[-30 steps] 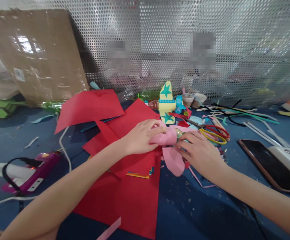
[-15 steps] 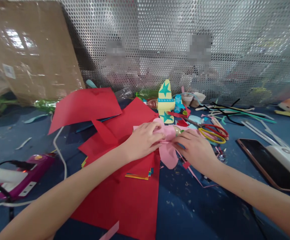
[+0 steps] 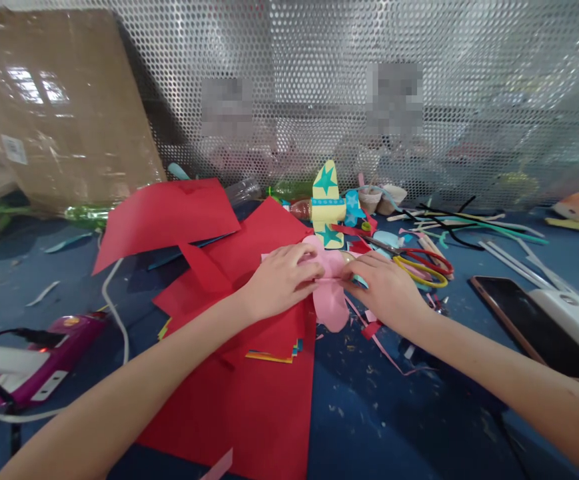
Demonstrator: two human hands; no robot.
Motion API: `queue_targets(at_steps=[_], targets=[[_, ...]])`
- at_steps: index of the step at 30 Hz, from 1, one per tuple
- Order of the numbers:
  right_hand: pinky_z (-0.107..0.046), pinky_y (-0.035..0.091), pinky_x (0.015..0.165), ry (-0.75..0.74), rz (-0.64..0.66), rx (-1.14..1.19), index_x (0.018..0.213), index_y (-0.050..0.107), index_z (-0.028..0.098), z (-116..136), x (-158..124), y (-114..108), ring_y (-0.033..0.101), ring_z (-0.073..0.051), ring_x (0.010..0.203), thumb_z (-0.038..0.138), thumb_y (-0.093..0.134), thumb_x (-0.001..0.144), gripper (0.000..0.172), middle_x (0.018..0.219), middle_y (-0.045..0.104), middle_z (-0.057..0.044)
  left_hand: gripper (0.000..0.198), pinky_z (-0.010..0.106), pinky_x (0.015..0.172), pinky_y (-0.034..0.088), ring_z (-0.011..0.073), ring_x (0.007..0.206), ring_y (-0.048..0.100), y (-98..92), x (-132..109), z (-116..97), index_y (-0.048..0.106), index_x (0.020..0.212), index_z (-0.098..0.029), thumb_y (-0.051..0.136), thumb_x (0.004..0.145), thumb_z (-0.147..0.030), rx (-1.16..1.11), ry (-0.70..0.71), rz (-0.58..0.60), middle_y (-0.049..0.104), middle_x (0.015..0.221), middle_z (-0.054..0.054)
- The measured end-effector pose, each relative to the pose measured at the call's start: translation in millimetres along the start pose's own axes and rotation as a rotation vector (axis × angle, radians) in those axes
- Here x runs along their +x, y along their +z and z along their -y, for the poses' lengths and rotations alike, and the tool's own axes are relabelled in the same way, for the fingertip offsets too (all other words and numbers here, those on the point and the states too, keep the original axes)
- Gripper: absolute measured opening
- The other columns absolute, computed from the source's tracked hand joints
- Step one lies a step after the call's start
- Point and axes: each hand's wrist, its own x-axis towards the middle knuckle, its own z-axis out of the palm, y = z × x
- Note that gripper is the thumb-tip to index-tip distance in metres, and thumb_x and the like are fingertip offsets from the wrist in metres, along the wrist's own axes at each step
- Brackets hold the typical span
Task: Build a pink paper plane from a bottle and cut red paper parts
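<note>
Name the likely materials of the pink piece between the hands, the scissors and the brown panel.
Pink piece: perhaps paper or thin foam; dull, smooth surface.
Scissors: likely smooth plastic handles, brightly coloured; blades probably metal, dark grey.
Brown panel: apparently cardboard; glare suggests glossy covering.

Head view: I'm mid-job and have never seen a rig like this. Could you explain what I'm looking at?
There is no machine here: the left hand and right hand are a person's own, bare. One camera, worn on that person's head, looks forward and down. Together the hands hold a pink paper piece. On the blue table lie red sheets, scissors, a phone and a purple power strip. Beyond the hands sits a yellow craft with teal stars.
</note>
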Motion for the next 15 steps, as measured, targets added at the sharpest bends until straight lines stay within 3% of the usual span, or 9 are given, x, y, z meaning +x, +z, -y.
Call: queue_targets(at_steps=[5,15], targets=[[-0.034,0.048,0.072,-0.025,0.023,-0.015,0.078,0.064,0.018,0.6,-1.3,0.1,0.061,-0.024,0.079,0.014,0.069,0.081,0.007,0.078,0.071,-0.004,0.017,0.046,0.089,0.048,0.0265,0.108,0.056,-0.2,-0.1,0.2,0.064,0.093,-0.021,0.055,0.090,-0.034,0.010,-0.004,0.008,0.056,0.117,0.011],[-0.034,0.046,0.072,-0.043,0.036,-0.063,0.080,0.066,0.017,-1.5,-0.6,0.9,0.061,-0.024,0.080,0.015,0.067,0.082,0.003,0.081,0.071,-0.005,0.011,0.044,0.089,0.049,0.0260,0.109,0.056,1.2,-0.6,2.0,0.064,0.092,-0.021,0.057,0.088,-0.029,0.017,0.012,-0.001,0.055,0.118,0.010]])
